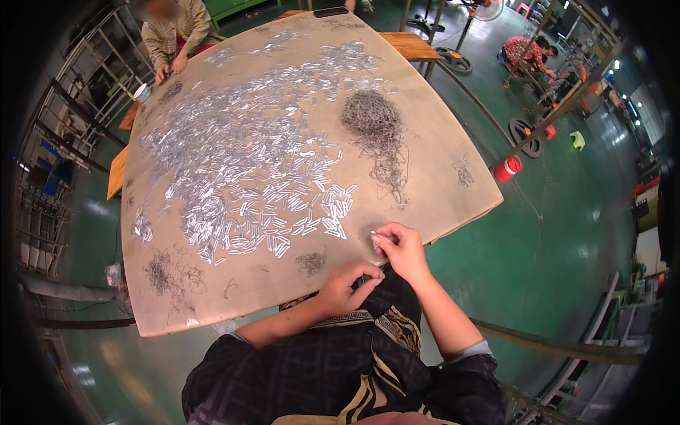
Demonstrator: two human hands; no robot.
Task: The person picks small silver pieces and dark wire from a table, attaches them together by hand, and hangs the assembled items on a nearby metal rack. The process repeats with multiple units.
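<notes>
At the near edge of the table, my right hand pinches a small pale, shiny piece between thumb and fingers. It looks like the slim silver pieces on the table. Just left of it and nearer my body, my left hand is closed in a pinch, thumb against forefinger. What sits at its fingertips is too small to make out. A wide spread of loose silver pieces covers the table's middle and left. A heap of thin dark wire bits trails toward my right hand. A small wire cluster lies beside my left hand.
The big table has a brown covering. More dark wire lies at its near left corner. At the far left edge a person works with both hands on the table. A red container stands beyond the right edge, on the green floor.
</notes>
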